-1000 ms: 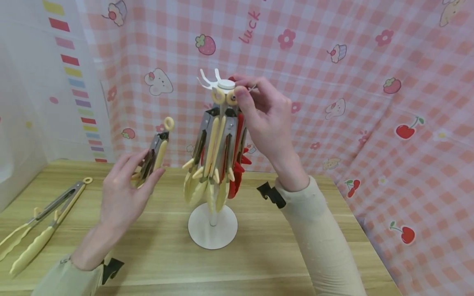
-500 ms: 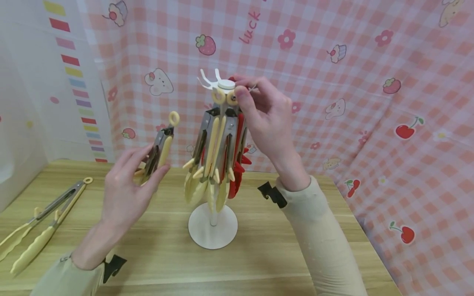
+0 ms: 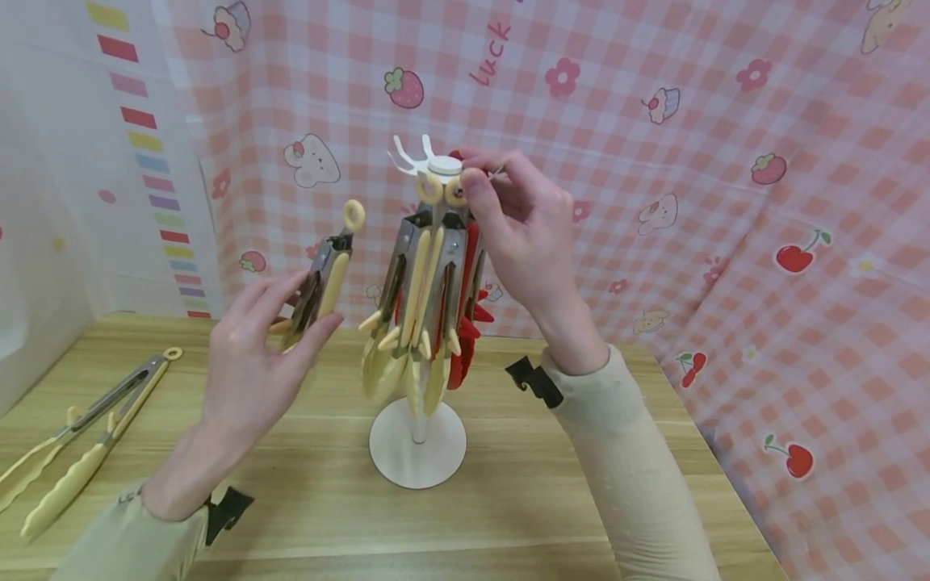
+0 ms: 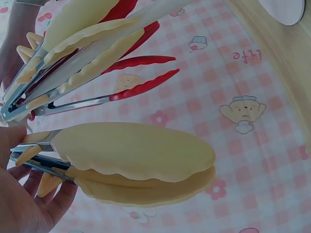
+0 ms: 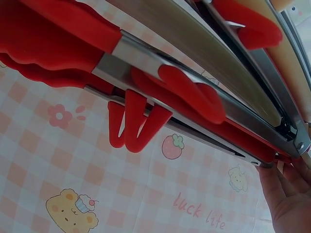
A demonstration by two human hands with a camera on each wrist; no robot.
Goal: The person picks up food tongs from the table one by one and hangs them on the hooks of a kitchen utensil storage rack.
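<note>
My left hand (image 3: 250,367) grips yellow kitchen tongs (image 3: 333,284) by the handles, ring end up, left of and apart from the white utensil stand (image 3: 417,460). In the left wrist view their scalloped yellow heads (image 4: 136,148) lie close together. My right hand (image 3: 526,230) holds the top of the stand at its hooks (image 3: 410,157), thumb beside a tongs ring. Hanging from the stand are several yellow tongs (image 3: 414,282) and red tongs (image 3: 468,331). The right wrist view shows red tongs (image 5: 160,92) close up; the fingertips' exact contact is partly hidden.
Another pair of yellow tongs (image 3: 94,440) lies spread on the wooden table (image 3: 327,516) at the left. A pink checked cloth (image 3: 617,121) hangs behind and to the right. Bare white hooks point to the stand's back left.
My left hand has raised the yellow tongs and brought them right, nearer the stand's top. My right hand and the stand have stayed in place.
</note>
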